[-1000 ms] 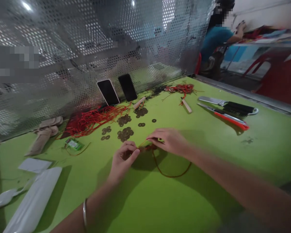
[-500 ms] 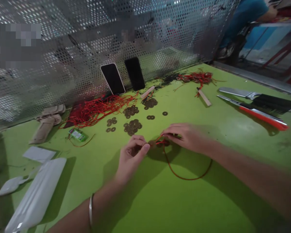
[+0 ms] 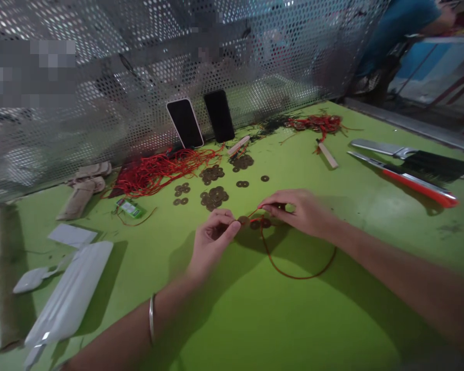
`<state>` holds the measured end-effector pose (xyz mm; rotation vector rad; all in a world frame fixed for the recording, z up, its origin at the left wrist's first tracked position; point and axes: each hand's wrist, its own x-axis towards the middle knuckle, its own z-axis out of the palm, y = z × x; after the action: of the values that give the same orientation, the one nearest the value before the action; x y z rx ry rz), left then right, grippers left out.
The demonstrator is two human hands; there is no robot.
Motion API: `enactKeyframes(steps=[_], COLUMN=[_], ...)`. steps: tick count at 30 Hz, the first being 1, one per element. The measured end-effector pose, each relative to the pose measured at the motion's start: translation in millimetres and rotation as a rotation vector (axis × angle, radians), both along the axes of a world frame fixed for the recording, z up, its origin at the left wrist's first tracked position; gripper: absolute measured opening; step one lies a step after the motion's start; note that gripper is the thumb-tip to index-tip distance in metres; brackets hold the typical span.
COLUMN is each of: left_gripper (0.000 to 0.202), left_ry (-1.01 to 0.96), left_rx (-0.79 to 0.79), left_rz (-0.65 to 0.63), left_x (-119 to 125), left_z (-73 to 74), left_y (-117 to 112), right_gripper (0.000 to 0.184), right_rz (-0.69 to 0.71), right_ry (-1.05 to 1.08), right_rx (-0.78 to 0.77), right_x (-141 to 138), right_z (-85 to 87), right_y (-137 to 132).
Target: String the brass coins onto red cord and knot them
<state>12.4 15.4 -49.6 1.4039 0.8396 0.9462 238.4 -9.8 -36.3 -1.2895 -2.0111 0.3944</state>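
Note:
Between thumb and fingers, my left hand (image 3: 215,234) pinches a round brass coin (image 3: 243,220) with a hole in it. My right hand (image 3: 297,211) is closed on a red cord (image 3: 256,209), which slants down to the coins. Two more coins (image 3: 260,223), with red cord on them, hang between the hands. A long loop of the cord (image 3: 299,277) curves below my right hand over the green tabletop. Beyond my hands lie several piles of similar coins (image 3: 215,197) and a single coin (image 3: 265,178).
Red cords (image 3: 158,172) lie tangled at the back left. Two phones (image 3: 184,123) lean against a perforated metal screen (image 3: 139,93). At right are a black brush (image 3: 436,165) and a red-handled tool (image 3: 410,180). A long white plastic object (image 3: 75,293) lies at left. Another person (image 3: 400,31) sits beyond.
My right hand has drawn slightly up and away from the coins, with the cord now stretched straight from its fingertips. The coin in my left hand shows more clearly. The view has shifted slightly.

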Motion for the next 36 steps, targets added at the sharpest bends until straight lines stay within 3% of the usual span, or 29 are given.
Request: enactKeyframes(steps=[12,17,30,36], left_gripper=[0.006,0.006,0.014,0.009], left_ry=[-0.017,0.021,-0.012,-0.038], left_rx=[-0.010,-0.003,-0.041,-0.071], left_rz=[0.018,0.003,-0.054,-0.084], left_x=[2.4,0.6,-0.6,-1.3], left_z=[3.5,2.8,5.7,2.0], left_y=[0.0,-0.1,-3.6,-3.5], right_gripper=[0.019,0.019,0.016,0.014], right_rz=[0.144,0.131,0.150,0.161], right_ry=[-0.096,-0.177,-0.507,-0.525], right_rx=[0.036,0.025,0.180,0.229], right_x=[1.0,-2.4,-15.1,-18.2], right_z=[-6.5,-4.1,-6.5,-8.2], right_y=[1.2,-0.5,-1.4,-2.7])
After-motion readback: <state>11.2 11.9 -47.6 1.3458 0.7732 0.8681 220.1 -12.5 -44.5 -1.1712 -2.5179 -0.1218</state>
